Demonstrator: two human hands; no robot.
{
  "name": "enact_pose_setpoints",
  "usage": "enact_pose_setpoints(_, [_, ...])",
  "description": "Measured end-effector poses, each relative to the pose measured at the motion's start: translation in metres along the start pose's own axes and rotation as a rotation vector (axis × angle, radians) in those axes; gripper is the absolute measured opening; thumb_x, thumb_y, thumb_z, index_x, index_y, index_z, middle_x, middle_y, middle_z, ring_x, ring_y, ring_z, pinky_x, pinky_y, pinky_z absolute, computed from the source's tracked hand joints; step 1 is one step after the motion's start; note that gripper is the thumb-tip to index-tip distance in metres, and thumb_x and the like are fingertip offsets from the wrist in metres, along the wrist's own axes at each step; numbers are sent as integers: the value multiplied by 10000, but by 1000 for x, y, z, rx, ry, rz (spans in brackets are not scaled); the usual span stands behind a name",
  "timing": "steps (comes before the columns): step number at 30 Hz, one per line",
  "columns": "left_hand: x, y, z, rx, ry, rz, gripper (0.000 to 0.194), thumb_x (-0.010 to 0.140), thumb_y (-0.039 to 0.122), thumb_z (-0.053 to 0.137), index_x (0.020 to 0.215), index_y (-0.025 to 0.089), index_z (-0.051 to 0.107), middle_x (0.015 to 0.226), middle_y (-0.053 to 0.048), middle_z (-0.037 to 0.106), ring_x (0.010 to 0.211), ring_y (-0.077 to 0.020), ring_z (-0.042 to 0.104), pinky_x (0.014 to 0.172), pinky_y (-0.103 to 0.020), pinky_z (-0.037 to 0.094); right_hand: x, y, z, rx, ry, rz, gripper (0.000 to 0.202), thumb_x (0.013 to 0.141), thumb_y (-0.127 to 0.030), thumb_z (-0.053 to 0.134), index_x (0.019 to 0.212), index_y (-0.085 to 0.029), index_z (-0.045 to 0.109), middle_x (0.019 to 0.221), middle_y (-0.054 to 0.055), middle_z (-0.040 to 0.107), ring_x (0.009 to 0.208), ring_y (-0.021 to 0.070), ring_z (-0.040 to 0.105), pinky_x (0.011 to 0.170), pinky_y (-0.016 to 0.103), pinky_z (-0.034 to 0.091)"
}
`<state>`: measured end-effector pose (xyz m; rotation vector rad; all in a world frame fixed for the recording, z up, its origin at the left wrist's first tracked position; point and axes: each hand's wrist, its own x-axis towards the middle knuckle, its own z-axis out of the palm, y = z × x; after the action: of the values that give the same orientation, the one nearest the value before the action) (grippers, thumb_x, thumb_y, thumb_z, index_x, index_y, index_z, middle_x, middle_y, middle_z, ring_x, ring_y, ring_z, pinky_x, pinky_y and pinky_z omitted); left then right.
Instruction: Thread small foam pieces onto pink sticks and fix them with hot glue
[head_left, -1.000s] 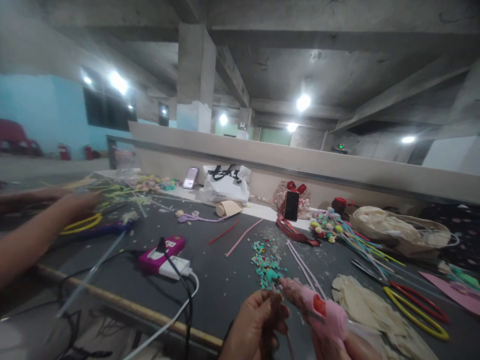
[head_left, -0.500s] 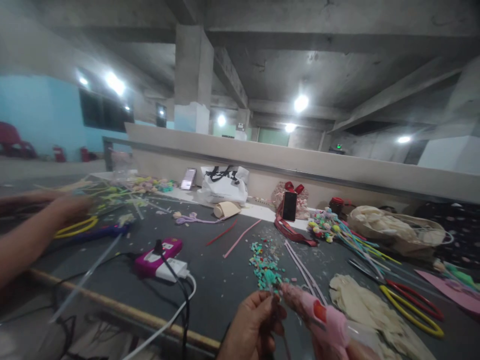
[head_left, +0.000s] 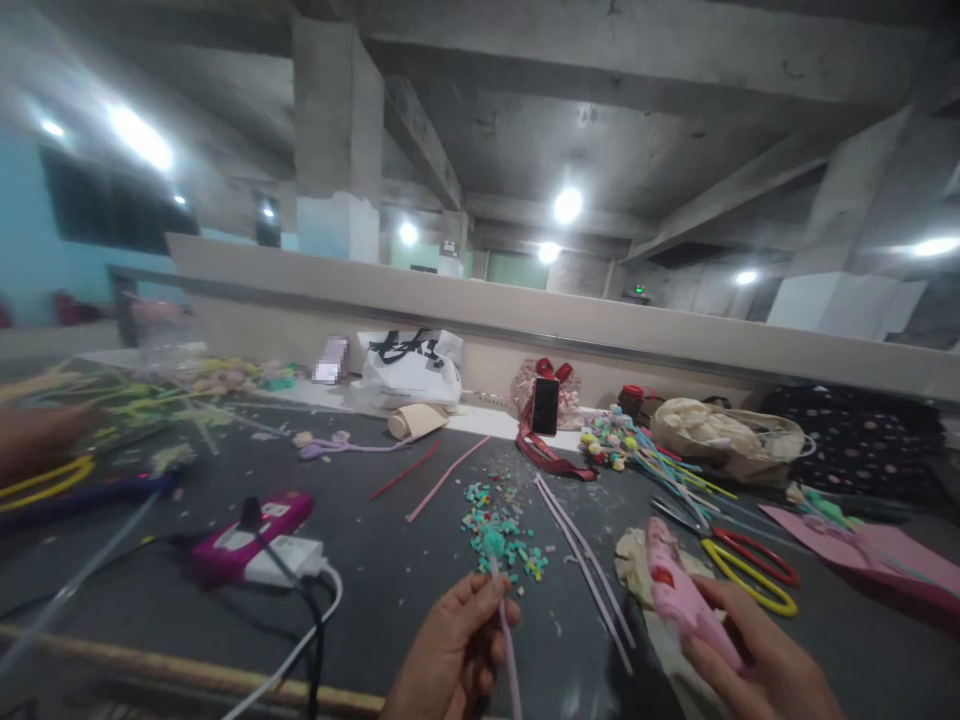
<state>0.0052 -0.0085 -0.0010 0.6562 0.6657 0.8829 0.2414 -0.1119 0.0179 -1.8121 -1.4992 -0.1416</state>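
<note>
My left hand (head_left: 459, 640) pinches a thin pale lilac stem (head_left: 508, 650) between thumb and fingers. At the stem's upper end is a small turquoise tip (head_left: 493, 543), over a scatter of small turquoise pieces (head_left: 480, 510) on the dark table. My right hand (head_left: 757, 650) is wrapped around a pink glue gun (head_left: 686, 600) with a red part on its side. Its nozzle points up and away from me, above a crumpled cream glove (head_left: 634, 560). Two lilac stems (head_left: 585, 565) lie between my hands.
Scissors with red and yellow handles (head_left: 750, 570) lie right. A purple power strip (head_left: 255, 535) with cables sits left. Behind are a white bag (head_left: 411, 370), a phone (head_left: 545, 405) and stems with colourful heads (head_left: 611, 440). Another person's blurred hand (head_left: 45, 440) is far left.
My right hand has drawn the glue gun away to the right from the stem's turquoise tip. My left hand still holds the stem. The view has turned slightly right.
</note>
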Motion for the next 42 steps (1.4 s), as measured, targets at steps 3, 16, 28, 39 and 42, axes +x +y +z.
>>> enact_pose_setpoints(3, [-4,10,-1,-12,24,16,208,590,303,646,615,136,524,472,37,554,298,5,405,264,-61,263,11,35,4,-210,-47,43,389,647,-458,525,948,-212,543,958,66,599,790,215,590,617,268,464])
enact_pose_setpoints(16, [-6,27,-16,-51,61,60,186,594,255,650,709,133,569,529,26,576,312,9,419,284,-65,321,14,74,23,-553,-139,-9,330,735,-464,368,927,-254,535,919,56,553,746,213,587,566,322,468])
enact_pose_setpoints(28, [13,36,-16,60,25,16,153,598,249,634,656,135,550,495,40,550,302,9,405,284,-65,292,34,-29,47,-166,-237,-390,177,793,-220,400,777,-240,576,686,5,588,602,127,571,571,222,403])
enact_pose_setpoints(39, [7,41,-35,48,37,84,186,606,288,626,695,145,548,516,48,550,302,12,389,275,-73,248,86,-73,113,-171,-428,-423,199,782,-204,408,787,-212,606,763,14,616,733,128,562,648,195,365])
enact_pose_setpoints(42, [7,41,-33,43,12,87,179,617,290,616,701,149,543,518,50,550,294,9,385,275,-82,251,95,-80,127,-200,-427,-430,198,771,-202,419,778,-207,617,768,27,623,737,139,562,643,199,360])
